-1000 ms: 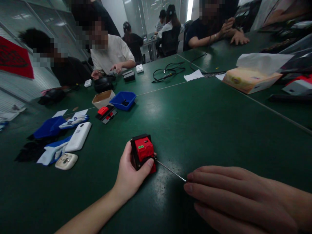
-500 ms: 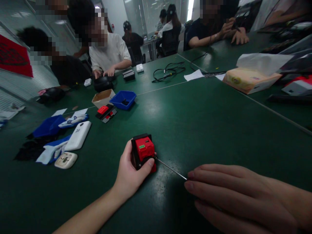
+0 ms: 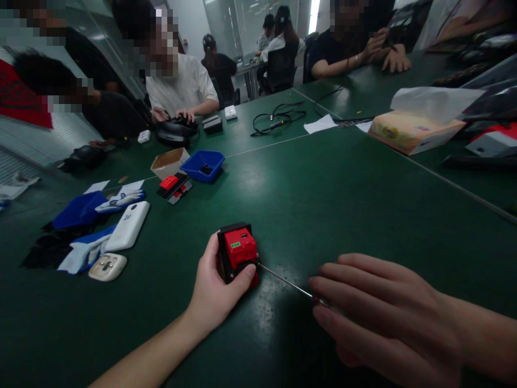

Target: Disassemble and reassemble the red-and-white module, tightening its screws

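Note:
My left hand (image 3: 216, 288) is closed around a red and black module (image 3: 241, 248), its thumb pressed on the near side. A small green terminal and a dark slot show on the module's red top. My right hand (image 3: 383, 307) is shut on a screwdriver (image 3: 285, 281), whose handle is mostly hidden under the fingers. The thin metal shaft runs up and left, and its tip meets the module's right edge near a corner. Whether a screw sits there is too small to tell.
Farther left lie another red and black module (image 3: 174, 187), a blue tray (image 3: 203, 166) with small black parts, a cardboard box (image 3: 169, 163), a white device (image 3: 128, 226) and gloves (image 3: 86, 250). A tissue box (image 3: 416, 132) stands right. People sit across the table.
My right hand has rolled around the screwdriver, its fingers shifting upward and the thumb side showing more. My left hand and the module stay in place. A person across handles a black object.

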{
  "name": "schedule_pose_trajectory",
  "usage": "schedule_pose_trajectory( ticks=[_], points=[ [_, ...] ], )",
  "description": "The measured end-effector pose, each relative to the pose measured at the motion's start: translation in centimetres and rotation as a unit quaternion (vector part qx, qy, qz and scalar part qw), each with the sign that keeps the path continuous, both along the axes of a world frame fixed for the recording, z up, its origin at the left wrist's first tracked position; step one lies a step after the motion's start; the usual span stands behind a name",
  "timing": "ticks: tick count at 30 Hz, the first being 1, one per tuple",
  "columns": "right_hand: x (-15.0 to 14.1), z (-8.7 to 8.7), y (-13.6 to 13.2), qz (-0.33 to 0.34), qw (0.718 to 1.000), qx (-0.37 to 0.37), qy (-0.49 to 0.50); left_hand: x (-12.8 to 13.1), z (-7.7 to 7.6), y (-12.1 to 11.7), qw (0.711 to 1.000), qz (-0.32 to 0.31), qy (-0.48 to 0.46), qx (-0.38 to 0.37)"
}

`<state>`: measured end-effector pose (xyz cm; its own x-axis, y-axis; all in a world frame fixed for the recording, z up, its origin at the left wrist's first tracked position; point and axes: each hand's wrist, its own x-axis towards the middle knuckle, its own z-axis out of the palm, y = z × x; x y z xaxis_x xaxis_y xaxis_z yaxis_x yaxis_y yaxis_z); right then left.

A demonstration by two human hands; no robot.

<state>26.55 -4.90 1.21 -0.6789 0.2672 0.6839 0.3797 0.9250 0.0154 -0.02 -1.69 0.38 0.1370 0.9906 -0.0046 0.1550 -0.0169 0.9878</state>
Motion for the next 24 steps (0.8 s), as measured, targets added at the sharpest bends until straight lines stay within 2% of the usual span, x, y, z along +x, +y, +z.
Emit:
schedule_pose_trajectory(
  ticks=[6, 13, 18, 22, 24],
  points=[
    [-0.6, 0.1, -0.1, -0.004, 0.999, 0.048, -0.013, -0.2, -0.1, 0.0, 1.000, -0.010, 0.002, 0.003],
    [-1.0, 0.6, -1.2, -0.044, 0.998, -0.001, 0.043, -0.3, -0.5, -0.2, 0.998, -0.033, 0.043, 0.022],
    [-0.5, 0.8, -2.1, -0.090, 0.996, -0.008, -0.013, -0.5, -0.5, -0.2, 0.997, -0.043, 0.060, 0.030],
    [-0.3, 0.6, -1.0, -0.039, 0.998, 0.045, -0.032, -0.5, -0.4, -0.1, 0.996, -0.037, 0.072, 0.027],
    [-0.5, 0.5, -0.5, -0.020, 0.998, 0.061, -0.009, -0.4, -0.3, -0.1, 0.997, -0.036, 0.069, 0.025]
  ],
)
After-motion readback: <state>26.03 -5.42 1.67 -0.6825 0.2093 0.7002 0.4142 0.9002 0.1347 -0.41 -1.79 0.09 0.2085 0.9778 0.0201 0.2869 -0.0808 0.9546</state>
